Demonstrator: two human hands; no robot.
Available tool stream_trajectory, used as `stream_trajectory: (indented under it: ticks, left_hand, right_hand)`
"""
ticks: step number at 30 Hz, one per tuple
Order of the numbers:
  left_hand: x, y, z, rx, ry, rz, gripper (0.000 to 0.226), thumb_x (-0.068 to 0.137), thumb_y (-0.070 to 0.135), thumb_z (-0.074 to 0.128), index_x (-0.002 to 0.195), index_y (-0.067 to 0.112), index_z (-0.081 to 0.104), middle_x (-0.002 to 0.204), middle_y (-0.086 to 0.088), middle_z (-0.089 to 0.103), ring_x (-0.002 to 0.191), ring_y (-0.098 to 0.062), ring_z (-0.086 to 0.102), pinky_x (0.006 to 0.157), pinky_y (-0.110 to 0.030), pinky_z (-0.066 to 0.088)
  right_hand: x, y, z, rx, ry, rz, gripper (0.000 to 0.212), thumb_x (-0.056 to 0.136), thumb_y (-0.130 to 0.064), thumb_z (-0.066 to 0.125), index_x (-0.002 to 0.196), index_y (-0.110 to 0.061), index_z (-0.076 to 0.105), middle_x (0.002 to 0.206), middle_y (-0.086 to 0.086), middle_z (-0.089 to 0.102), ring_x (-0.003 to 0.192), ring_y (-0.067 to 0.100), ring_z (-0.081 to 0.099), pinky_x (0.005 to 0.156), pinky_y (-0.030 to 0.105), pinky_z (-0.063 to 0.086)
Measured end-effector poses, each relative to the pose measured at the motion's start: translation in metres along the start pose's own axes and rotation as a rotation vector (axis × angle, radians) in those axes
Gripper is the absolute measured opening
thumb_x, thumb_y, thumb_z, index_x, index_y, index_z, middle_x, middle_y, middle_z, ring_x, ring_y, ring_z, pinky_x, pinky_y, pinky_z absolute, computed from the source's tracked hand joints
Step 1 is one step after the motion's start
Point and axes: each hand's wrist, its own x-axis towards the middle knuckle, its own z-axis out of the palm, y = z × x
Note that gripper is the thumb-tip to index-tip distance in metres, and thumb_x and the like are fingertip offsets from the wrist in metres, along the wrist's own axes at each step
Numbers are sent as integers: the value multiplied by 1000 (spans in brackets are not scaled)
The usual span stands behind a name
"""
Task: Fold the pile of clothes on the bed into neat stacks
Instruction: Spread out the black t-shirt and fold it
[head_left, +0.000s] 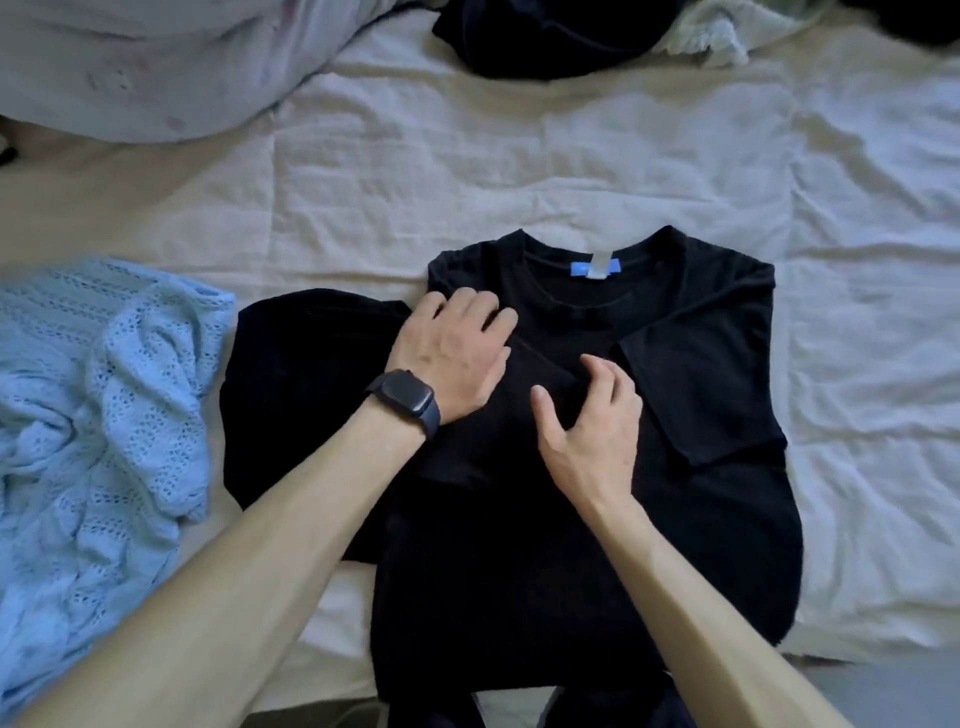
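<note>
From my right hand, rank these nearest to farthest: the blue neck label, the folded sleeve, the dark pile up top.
1. Folded sleeve, just right of the right hand.
2. Blue neck label, straight ahead of it.
3. Dark pile, far beyond, top of the view.

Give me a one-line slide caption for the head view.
Left hand presses a black T-shirt on the bed; right hand curls over its middle; blue knit alongside.

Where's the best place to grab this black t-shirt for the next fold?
Probably the two shoulder corners beside the collar, coming from above. The black t-shirt lies flat, collar away from you, the sleeve on your right folded in, so a grip there lets you fold it toward you.
</note>
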Motion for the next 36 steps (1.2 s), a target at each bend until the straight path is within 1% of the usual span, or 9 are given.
stream_trajectory:
  ticks: [2, 4, 7, 12, 17, 25, 30, 33, 36]
  left_hand:
    - [-1, 11, 21, 67, -99, 120, 46, 99, 42, 41, 134, 18, 57, 136, -11, 57, 129, -31, 49, 105, -45, 39]
    - [-1, 0, 41, 101, -272, -20, 64, 99, 56, 25, 157, 29, 25, 163, -12, 25, 151, -34, 15, 122, -48, 13]
    - [0, -25, 66, 130, -380, -146, 67, 92, 70, 0, 152, 46, -19, 165, 0, -19, 151, -31, -21, 120, -44, -15]
    - [-16, -2, 57, 118, -200, -207, 68, 98, 60, 12, 159, 35, 0, 167, -8, -10, 154, -27, -9, 119, -49, -15]
    - [-85, 45, 55, 28, -125, 36, 72, 95, 60, 31, 159, 31, 16, 168, -5, 3, 154, -31, 0, 121, -53, -2]
    - [-97, 47, 93, 133, -310, -51, 69, 92, 73, 5, 150, 49, -23, 161, 2, -33, 147, -34, -31, 116, -56, -22]
    - [-137, 73, 67, 15, -185, -164, 73, 92, 64, 29, 158, 37, 12, 168, -4, 0, 154, -25, 1, 121, -56, -2]
    - [-211, 107, 60, -224, 15, -472, 67, 83, 45, 57, 146, 25, 45, 154, -8, 35, 138, -31, 38, 110, -55, 32]
    - [-279, 141, 70, -398, 107, -867, 64, 78, 29, 78, 134, 16, 50, 134, -13, 47, 120, -37, 48, 95, -54, 42]
  right_hand:
    - [-19, 2, 12, -118, 39, -146, 69, 95, -51, 59, 150, -13, 43, 161, 9, 33, 147, 28, 32, 115, 46, 35]
    - [-30, 8, 28, -242, -67, -254, 78, 97, -60, 47, 159, -17, 28, 170, 7, 13, 157, 25, 10, 124, 48, 19]
    - [-32, 25, 46, -386, -249, -302, 89, 97, -73, 33, 164, -23, 2, 170, 2, -15, 156, 20, -18, 126, 55, 2]
    - [-43, 34, 46, -332, -118, -351, 97, 93, -75, 40, 164, -19, 7, 171, 8, -7, 158, 26, -8, 125, 53, -5]
    - [-88, 79, 35, -375, -79, -340, 88, 96, -68, 44, 164, -21, 14, 171, 9, -2, 158, 28, -1, 124, 57, 1]
    - [-138, 145, 26, -504, -97, -310, 71, 99, -66, 36, 161, -38, 20, 171, 9, 1, 158, 32, 2, 121, 63, 2]
    - [-159, 159, -8, -370, 31, -97, 75, 94, -62, 46, 160, -29, 29, 169, 12, 14, 156, 31, 12, 122, 56, 11]
    - [-174, 195, -44, -197, 189, 200, 72, 93, -48, 60, 154, -16, 38, 162, 18, 26, 148, 39, 27, 115, 57, 27]
    - [-181, 252, -75, -10, 217, 515, 76, 87, -32, 74, 150, -10, 37, 154, 22, 33, 140, 42, 33, 115, 54, 29]
